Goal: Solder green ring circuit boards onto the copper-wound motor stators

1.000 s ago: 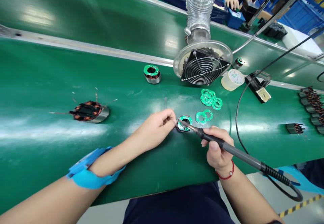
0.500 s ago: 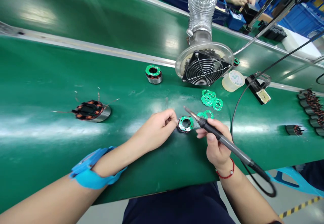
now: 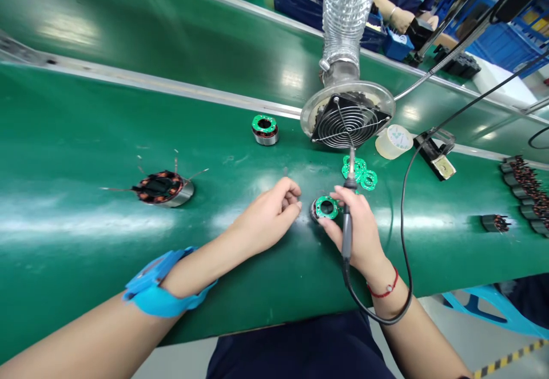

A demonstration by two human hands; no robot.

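My right hand (image 3: 361,227) holds a soldering iron (image 3: 347,233) pointing away from me, its metal tip up near the fan. Its thumb and forefinger also reach around a motor stator (image 3: 314,212) topped with a green circuit board ring (image 3: 326,207), seemingly touching its side. My left hand (image 3: 274,210) is curled just left of that stator, apart from it. Its fingertips are bent inward, and whatever they hold, if anything, is hidden. Loose green circuit board rings (image 3: 368,179) lie beyond my right hand, partly behind the iron.
A fume extractor fan (image 3: 349,122) hangs over the bench. Another board-topped stator (image 3: 266,130) stands behind, a bare-wired stator (image 3: 165,189) at left. A white tub (image 3: 393,142), an iron stand (image 3: 435,153) and several stators (image 3: 525,190) are at right. A co-worker's hand (image 3: 402,20) shows across the bench.
My right hand has swung the iron from pointing left to pointing away and closed its fingers about the stator, which sits slightly farther right. My left hand has come off the stator.
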